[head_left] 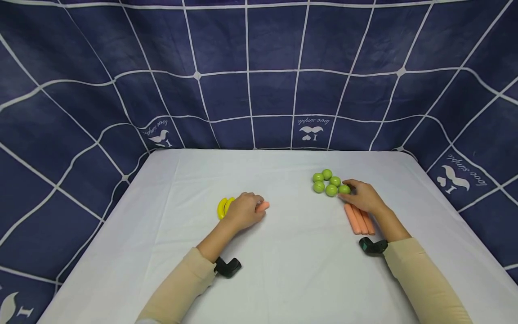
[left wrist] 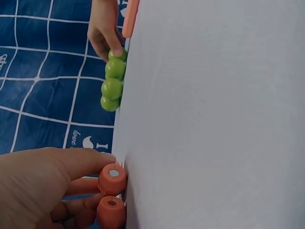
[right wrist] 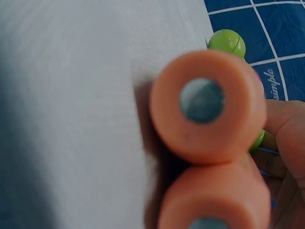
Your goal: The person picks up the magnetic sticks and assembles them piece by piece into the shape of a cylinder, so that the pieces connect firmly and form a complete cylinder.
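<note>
My left hand (head_left: 244, 211) is low over the table, pinching an orange stick (head_left: 263, 206) that pokes out past its fingertips. In the left wrist view the stick's end (left wrist: 113, 178) shows a metal disc, and a second orange stick (left wrist: 111, 212) lies beside it. Two yellow toy bananas (head_left: 222, 208) sit just left of that hand, partly covered. My right hand (head_left: 363, 198) pinches a green ball (head_left: 344, 189) between thumb and finger, at the right end of a cluster of several green balls (head_left: 331, 190). Under its palm lie three orange sticks (head_left: 356, 220) side by side.
A white cloth (head_left: 291, 261) covers the table. Behind and at both sides hangs a dark blue curtain (head_left: 271, 94) with white grid lines. Black wrist-worn devices (head_left: 228, 267) sit below each hand.
</note>
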`<state>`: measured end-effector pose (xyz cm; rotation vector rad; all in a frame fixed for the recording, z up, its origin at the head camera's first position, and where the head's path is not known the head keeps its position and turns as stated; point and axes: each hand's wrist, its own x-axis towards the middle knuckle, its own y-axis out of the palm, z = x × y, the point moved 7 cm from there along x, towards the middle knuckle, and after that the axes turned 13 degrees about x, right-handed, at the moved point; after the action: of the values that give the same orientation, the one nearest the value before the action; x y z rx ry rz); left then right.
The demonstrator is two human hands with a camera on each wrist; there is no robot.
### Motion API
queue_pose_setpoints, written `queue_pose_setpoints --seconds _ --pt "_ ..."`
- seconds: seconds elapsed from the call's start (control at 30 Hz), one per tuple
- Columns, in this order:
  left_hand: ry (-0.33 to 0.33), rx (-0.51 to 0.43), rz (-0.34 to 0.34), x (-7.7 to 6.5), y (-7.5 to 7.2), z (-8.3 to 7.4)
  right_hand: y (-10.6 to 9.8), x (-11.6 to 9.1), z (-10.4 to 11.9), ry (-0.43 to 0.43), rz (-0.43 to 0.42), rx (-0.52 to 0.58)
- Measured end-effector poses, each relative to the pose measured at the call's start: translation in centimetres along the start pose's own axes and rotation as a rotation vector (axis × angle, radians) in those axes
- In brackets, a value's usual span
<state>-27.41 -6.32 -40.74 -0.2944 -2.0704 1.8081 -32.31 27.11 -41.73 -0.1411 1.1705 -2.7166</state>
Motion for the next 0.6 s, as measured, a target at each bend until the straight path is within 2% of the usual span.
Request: queue_pose_setpoints --seconds 0.2,0.37,0.6 --pt "0.018 0.050 0.023 0.3 0.6 -0.5 0.1 0.0 -0.2 0.009 -0.016 0.002" --pt "0.041 0.055 0.055 0.6 0.7 -1.1 0.0 0.0 -0.4 0.015 -0.031 0.014" --pt "0.079 0.053 0.031 0.9 0.7 -1.8 -0.3 -0.2 -0.5 0.026 -0.047 0.041"
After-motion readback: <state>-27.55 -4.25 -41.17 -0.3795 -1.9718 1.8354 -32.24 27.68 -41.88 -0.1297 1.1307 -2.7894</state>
